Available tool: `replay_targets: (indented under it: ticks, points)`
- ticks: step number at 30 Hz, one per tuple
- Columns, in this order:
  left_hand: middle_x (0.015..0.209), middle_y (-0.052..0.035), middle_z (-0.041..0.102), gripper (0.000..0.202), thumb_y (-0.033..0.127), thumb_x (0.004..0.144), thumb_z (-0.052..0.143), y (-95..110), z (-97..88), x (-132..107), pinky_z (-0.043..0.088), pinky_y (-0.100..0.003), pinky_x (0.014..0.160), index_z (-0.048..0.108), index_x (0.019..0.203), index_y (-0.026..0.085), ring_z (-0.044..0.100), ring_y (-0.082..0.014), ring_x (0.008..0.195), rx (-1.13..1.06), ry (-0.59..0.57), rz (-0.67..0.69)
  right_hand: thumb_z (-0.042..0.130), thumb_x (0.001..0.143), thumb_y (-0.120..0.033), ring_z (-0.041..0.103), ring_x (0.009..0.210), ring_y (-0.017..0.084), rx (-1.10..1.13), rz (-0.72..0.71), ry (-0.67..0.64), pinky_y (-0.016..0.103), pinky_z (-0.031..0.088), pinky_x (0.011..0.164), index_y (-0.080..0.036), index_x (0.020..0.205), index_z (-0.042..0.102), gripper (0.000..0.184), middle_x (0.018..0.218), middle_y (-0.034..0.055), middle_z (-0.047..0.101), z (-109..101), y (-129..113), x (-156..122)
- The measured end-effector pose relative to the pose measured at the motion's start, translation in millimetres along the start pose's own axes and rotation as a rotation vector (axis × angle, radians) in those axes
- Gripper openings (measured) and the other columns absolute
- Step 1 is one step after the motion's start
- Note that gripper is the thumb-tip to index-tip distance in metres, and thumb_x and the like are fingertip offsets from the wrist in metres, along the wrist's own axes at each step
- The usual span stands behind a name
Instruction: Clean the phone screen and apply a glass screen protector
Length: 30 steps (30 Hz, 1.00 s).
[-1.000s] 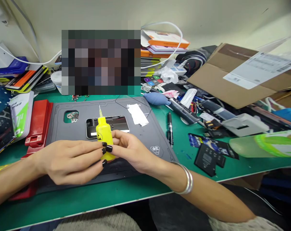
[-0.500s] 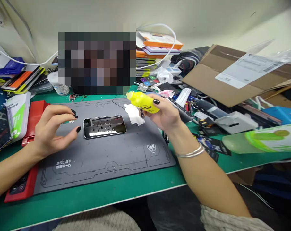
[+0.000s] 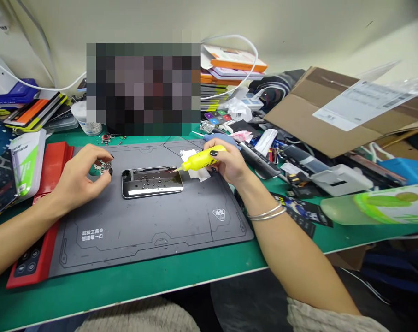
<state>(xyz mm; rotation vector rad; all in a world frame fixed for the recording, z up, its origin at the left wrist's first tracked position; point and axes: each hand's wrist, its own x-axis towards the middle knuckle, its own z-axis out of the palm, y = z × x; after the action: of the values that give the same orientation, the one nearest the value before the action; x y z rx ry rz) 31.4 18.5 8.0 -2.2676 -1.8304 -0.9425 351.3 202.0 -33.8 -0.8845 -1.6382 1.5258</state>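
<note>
- The left hand point(image 3: 79, 175) rests low over the mat, its grip nearly closed: thumb and fingertips pinch around a small metal circuit board point(image 3: 103, 166). I cannot tell whether the board is lifted or still sits on the mat.
- The right hand point(image 3: 231, 162) has a firm, closed grip on a yellow plastic needle-tip dispensing bottle point(image 3: 203, 160), wrapped around its body with the fingers on top.
- The bottle lies almost level and points left, its narrow tip over the upper right corner of a glossy black-framed smartphone point(image 3: 151, 182). Whether the tip touches the glass is too small to tell.
- The smartphone lies flat, face up, near the middle of the mat, with many clear liquid drops scattered across its dark glass.
- A dark grey silicone repair mat point(image 3: 143, 244) lies under the hands and the smartphone, on a green surface point(image 3: 126, 281).
- A crumpled white paper wipe point(image 3: 195, 166) lies on the mat just under the bottle and right hand.
- A red plastic mat holder point(image 3: 56, 157) runs along the mat's left edge.
- A light blue rubber air blower point(image 3: 222, 140) lies just beyond the right hand.
- Two thin silver bangles point(image 3: 267, 213) circle the right wrist.
</note>
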Motion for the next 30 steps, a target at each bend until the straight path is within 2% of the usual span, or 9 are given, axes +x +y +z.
replay_targets:
  ticks: [6,12,21,27,30]
  points:
    - [0.095,-0.0038,0.068,0.011,0.022,0.086,0.054,1.1,-0.2,2.4,0.055,-0.032,0.077,0.059,0.095,0.021,0.065,-0.0182,0.085,-0.046,-0.037,-0.007,0.067,0.063,-0.04,0.037,0.043,0.009,-0.089,-0.024,-0.01,0.025,0.027,0.04,-0.023,0.077,0.056,0.024,0.057,-0.0057,0.045,0.9,1.1,-1.3]
    - [0.093,-0.0041,0.069,0.011,0.025,0.085,0.053,5.0,-1.7,3.8,0.055,-0.033,0.077,0.06,0.092,0.021,0.065,-0.0191,0.084,-0.056,-0.073,-0.06,0.067,0.064,-0.037,0.039,0.043,0.01,-0.104,-0.032,-0.007,0.025,0.027,0.041,-0.023,0.076,0.057,0.022,0.055,-0.006,0.046,2.2,2.4,-1.3]
    - [0.092,-0.0045,0.069,0.011,0.026,0.085,0.053,3.7,-0.3,3.4,0.055,-0.034,0.075,0.061,0.091,0.021,0.065,-0.0197,0.083,-0.071,-0.084,-0.062,0.067,0.068,-0.037,0.039,0.041,0.01,-0.175,-0.062,0.009,0.026,0.029,0.041,-0.023,0.077,0.056,0.02,0.053,-0.0068,0.044,5.9,0.5,-2.4]
    - [0.092,-0.0041,0.068,0.011,0.025,0.084,0.052,3.0,-0.7,3.7,0.056,-0.034,0.076,0.06,0.09,0.022,0.065,-0.0194,0.083,-0.067,-0.09,-0.064,0.064,0.066,-0.042,0.039,0.04,0.011,-0.111,-0.051,0.02,0.027,0.027,0.038,-0.025,0.075,0.055,0.022,0.054,-0.0052,0.046,0.6,4.0,-1.0]
    - [0.092,-0.0042,0.068,0.01,0.026,0.084,0.053,3.3,-0.8,4.2,0.056,-0.034,0.075,0.06,0.09,0.022,0.065,-0.0195,0.083,-0.073,-0.091,-0.063,0.065,0.065,-0.041,0.037,0.04,0.01,-0.155,-0.089,0.04,0.027,0.025,0.039,-0.025,0.073,0.055,0.02,0.052,-0.0054,0.043,-1.9,3.6,-0.4]
